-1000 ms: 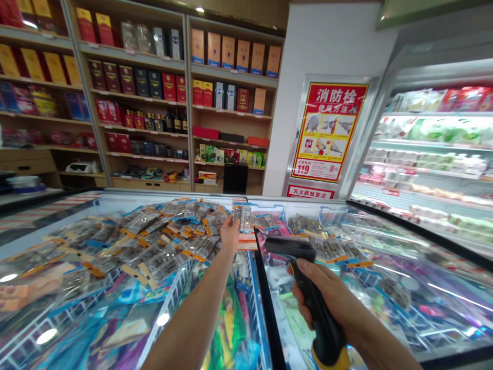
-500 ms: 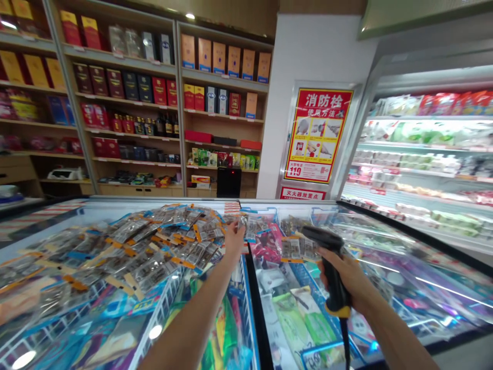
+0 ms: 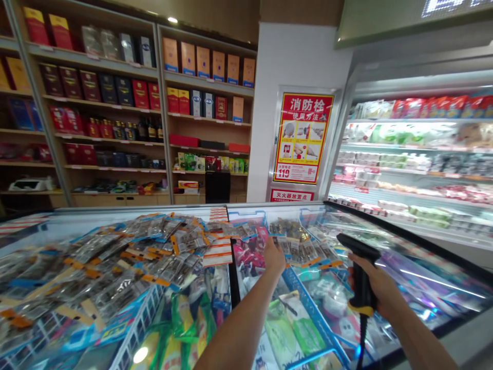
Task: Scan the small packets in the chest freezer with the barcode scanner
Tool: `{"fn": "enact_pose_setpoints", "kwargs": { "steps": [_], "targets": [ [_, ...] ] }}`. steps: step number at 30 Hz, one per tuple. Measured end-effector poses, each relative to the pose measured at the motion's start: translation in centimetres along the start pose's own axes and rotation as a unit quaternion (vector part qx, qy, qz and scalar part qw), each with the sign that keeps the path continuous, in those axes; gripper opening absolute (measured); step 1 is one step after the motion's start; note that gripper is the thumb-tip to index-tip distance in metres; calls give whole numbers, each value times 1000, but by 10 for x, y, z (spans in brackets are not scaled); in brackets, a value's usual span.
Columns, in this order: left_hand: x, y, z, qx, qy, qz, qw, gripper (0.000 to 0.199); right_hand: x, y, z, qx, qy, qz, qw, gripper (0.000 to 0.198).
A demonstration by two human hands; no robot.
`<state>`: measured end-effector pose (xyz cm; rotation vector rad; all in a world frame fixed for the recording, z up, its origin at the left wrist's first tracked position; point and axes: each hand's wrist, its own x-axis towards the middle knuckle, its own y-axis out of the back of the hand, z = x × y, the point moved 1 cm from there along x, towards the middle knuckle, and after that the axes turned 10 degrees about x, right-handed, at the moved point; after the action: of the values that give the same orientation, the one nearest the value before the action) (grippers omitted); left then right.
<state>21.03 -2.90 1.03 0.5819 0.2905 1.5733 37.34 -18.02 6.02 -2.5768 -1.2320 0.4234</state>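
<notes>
My right hand (image 3: 379, 285) grips a black handheld barcode scanner (image 3: 358, 267) with a yellow-edged base, a cord hanging from it. The scanner is held above the glass freezer lid, its head toward the upper left. My left hand (image 3: 275, 256) reaches over the freezer's middle, its fingers bent at the left end of a row of small clear packets with orange and blue edges (image 3: 304, 251). Beyond its fingertips shows a pink packet (image 3: 263, 234). What the fingers pinch, if anything, is hidden. A large heap of similar packets (image 3: 127, 252) spreads to the left.
Under the glass, bagged frozen goods (image 3: 283, 321) lie between blue basket dividers (image 3: 314, 313). Orange-and-white striped label strips (image 3: 217, 252) lie at the lid's middle. Behind stand shelves of boxed goods (image 3: 200, 104), a red fire-hydrant poster (image 3: 302, 137) and a lit chiller (image 3: 416, 144).
My left hand has moved right, away from the heap's edge to the right-hand packet row. The scanner has shifted right in my right hand. The view has turned slightly right.
</notes>
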Motion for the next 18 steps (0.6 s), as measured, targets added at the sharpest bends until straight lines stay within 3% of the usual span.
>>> {"fn": "enact_pose_setpoints", "kwargs": {
  "steps": [5,8,12,16,18],
  "targets": [
    [-6,-43,26,51,-43,-23,998,42,1,12,-7,28,9,-4,1000,26],
    [0,-54,37,72,-70,-55,993,40,-1,14,-12,28,5,10,1000,26],
    [26,-22,23,162,-125,-14,979,44,-10,11,-17,37,5,11,999,24],
    [50,32,-19,262,-82,20,961,39,-15,2,-16,36,3,-11,999,24],
    [51,49,-34,270,-105,10,957,28,-15,-4,-14,32,4,-23,999,23]
  ]
}}
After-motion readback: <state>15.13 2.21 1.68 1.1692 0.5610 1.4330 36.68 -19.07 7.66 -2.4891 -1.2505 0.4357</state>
